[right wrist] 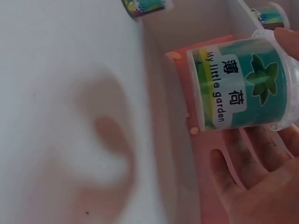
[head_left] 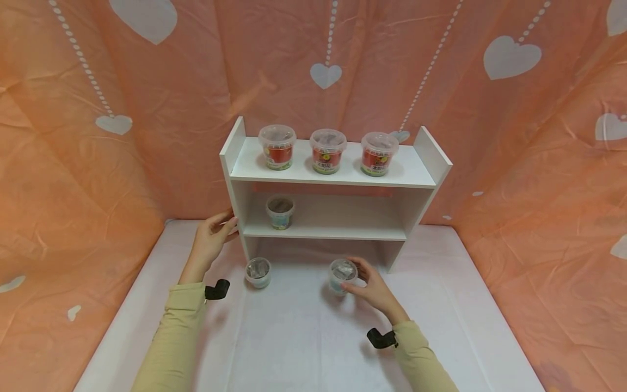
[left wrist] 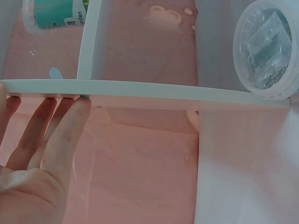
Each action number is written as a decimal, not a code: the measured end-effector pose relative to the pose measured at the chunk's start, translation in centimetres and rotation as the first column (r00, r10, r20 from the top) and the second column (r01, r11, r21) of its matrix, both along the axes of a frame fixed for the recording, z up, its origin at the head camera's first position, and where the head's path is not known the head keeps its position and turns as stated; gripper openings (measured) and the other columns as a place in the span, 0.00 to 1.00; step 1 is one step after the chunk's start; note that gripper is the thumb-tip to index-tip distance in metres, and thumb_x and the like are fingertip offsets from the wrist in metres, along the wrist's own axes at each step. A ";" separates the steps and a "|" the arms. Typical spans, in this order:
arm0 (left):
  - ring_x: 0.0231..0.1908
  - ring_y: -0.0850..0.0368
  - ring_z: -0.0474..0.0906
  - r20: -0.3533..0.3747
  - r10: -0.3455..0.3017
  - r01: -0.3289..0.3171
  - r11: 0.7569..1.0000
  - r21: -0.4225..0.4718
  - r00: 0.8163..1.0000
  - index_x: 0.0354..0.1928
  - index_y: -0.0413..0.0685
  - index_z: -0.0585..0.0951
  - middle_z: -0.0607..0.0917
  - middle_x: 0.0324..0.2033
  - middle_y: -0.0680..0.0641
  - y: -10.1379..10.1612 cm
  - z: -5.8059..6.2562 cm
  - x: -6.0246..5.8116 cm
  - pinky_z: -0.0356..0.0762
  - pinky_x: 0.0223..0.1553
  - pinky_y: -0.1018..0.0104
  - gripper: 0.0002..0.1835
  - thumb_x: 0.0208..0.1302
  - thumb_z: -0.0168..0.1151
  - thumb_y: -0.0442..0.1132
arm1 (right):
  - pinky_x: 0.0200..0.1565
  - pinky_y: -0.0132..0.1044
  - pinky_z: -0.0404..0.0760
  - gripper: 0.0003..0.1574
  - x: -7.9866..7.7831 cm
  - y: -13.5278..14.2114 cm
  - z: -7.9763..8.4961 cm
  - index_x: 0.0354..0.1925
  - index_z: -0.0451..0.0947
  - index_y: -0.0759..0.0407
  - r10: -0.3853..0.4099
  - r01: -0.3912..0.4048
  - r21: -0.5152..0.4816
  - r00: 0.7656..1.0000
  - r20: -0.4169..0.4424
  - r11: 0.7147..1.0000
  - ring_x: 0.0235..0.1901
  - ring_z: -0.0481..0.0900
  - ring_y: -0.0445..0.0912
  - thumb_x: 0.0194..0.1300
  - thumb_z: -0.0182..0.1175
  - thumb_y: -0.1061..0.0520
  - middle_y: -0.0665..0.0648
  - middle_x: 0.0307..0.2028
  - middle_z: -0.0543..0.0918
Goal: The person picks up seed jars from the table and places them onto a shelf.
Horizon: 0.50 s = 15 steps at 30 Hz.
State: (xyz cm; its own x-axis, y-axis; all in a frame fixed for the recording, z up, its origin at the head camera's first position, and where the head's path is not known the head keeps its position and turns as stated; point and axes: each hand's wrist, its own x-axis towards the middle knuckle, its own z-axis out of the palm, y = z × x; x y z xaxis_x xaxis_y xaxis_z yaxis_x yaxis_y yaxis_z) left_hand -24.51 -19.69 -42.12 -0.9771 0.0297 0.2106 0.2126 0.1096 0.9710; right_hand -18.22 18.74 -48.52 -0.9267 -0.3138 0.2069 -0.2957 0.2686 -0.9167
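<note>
My right hand (head_left: 374,288) grips a small clear-lidded plastic cup (head_left: 341,276) near its rim, above the white table in front of the shelf. In the right wrist view the cup (right wrist: 261,84) lies sideways across the picture, with a teal label, a green leaf and the words "My little garden". The left hand (head_left: 210,239) touches the outer left side of the white shelf unit (head_left: 325,209); in the left wrist view its extended fingertips meet the panel (left wrist: 154,91). A similar cup (head_left: 258,273) stands on the table by the unit's left foot.
Three larger cups with red labels, left (head_left: 277,148), middle (head_left: 327,152) and right (head_left: 377,155), stand on the top shelf. Another small cup (head_left: 281,212) is at the left of the middle shelf. Orange cloth (head_left: 303,60) with white hearts encloses the table (head_left: 289,348).
</note>
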 end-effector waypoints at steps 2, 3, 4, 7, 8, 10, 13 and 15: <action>0.50 0.58 0.76 0.000 -0.001 0.001 1.000 -0.006 1.000 0.65 0.32 0.68 0.71 0.62 0.35 0.0 0.0 0.0 0.77 0.51 0.58 0.25 0.70 0.56 0.38 | 0.57 0.43 0.75 0.39 0.1 0.1 0.4 0.61 0.66 0.73 0.001 -0.001 0.012 1.000 -0.011 1.000 0.52 0.75 0.54 0.53 0.70 0.68 0.67 0.53 0.77; 0.51 0.57 0.76 -0.001 -0.003 0.003 1.000 -0.010 1.000 0.65 0.33 0.68 0.70 0.62 0.35 0.0 0.0 0.0 0.77 0.51 0.58 0.26 0.70 0.56 0.38 | 0.57 0.43 0.75 0.38 0.1 0.1 0.6 0.61 0.66 0.72 0.004 -0.004 0.016 1.000 -0.016 1.000 0.52 0.74 0.54 0.53 0.70 0.68 0.67 0.53 0.77; 0.52 0.56 0.76 -0.001 -0.003 0.003 1.000 -0.011 1.000 0.65 0.33 0.68 0.70 0.62 0.35 0.0 0.0 0.0 0.77 0.51 0.58 0.26 0.70 0.56 0.38 | 0.58 0.43 0.74 0.38 0.2 0.2 0.8 0.61 0.66 0.72 0.005 -0.005 0.019 1.000 -0.014 1.000 0.53 0.74 0.54 0.53 0.70 0.67 0.66 0.53 0.77; 0.52 0.55 0.76 -0.001 -0.002 0.002 1.000 -0.011 1.000 0.65 0.32 0.68 0.70 0.62 0.34 0.0 0.0 0.0 0.77 0.51 0.58 0.26 0.70 0.56 0.38 | 0.58 0.46 0.74 0.38 0.3 0.3 1.6 0.62 0.66 0.70 0.009 -0.009 0.029 1.000 -0.009 1.000 0.53 0.74 0.55 0.54 0.70 0.66 0.65 0.53 0.77; 0.51 0.56 0.76 0.000 -0.001 0.001 1.000 -0.010 1.000 0.65 0.32 0.68 0.70 0.62 0.35 0.0 0.0 0.0 0.77 0.50 0.58 0.25 0.70 0.56 0.38 | 0.58 0.47 0.73 0.38 0.3 0.3 1.9 0.62 0.66 0.70 0.012 -0.012 0.029 1.000 -0.006 1.000 0.53 0.73 0.55 0.55 0.70 0.66 0.65 0.53 0.77; 0.50 0.57 0.76 -0.003 0.000 0.000 1.000 -0.008 1.000 0.65 0.32 0.68 0.71 0.62 0.34 0.0 0.0 0.0 0.77 0.50 0.58 0.25 0.70 0.56 0.38 | 0.59 0.48 0.72 0.38 0.4 0.4 2.4 0.62 0.66 0.69 0.010 -0.010 0.031 1.000 0.004 0.999 0.54 0.73 0.54 0.55 0.69 0.66 0.64 0.54 0.77; 0.50 0.58 0.76 -0.007 0.001 -0.002 1.000 -0.007 1.000 0.65 0.32 0.68 0.71 0.61 0.34 0.0 0.0 0.0 0.77 0.50 0.58 0.25 0.70 0.56 0.37 | 0.60 0.48 0.71 0.38 0.3 0.4 2.9 0.63 0.66 0.69 0.013 -0.013 0.033 1.000 0.001 0.999 0.54 0.72 0.53 0.56 0.69 0.66 0.64 0.54 0.76; 0.50 0.58 0.76 -0.009 0.000 0.000 1.000 -0.006 1.000 0.65 0.32 0.68 0.70 0.62 0.34 0.0 0.0 0.0 0.77 0.50 0.58 0.25 0.71 0.56 0.37 | 0.60 0.46 0.71 0.38 0.3 0.4 3.2 0.62 0.66 0.70 0.014 -0.013 0.034 1.000 -0.012 0.999 0.54 0.72 0.52 0.55 0.69 0.67 0.64 0.53 0.77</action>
State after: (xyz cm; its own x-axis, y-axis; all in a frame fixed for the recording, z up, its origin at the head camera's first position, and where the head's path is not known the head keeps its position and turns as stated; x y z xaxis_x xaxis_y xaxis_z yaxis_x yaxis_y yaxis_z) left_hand -24.51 -19.70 -42.10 -0.9753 0.0312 0.2188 0.2210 0.1157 0.9684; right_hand -17.96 19.16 -45.30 -0.9197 -0.3334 0.2073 -0.3107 0.2957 -0.9033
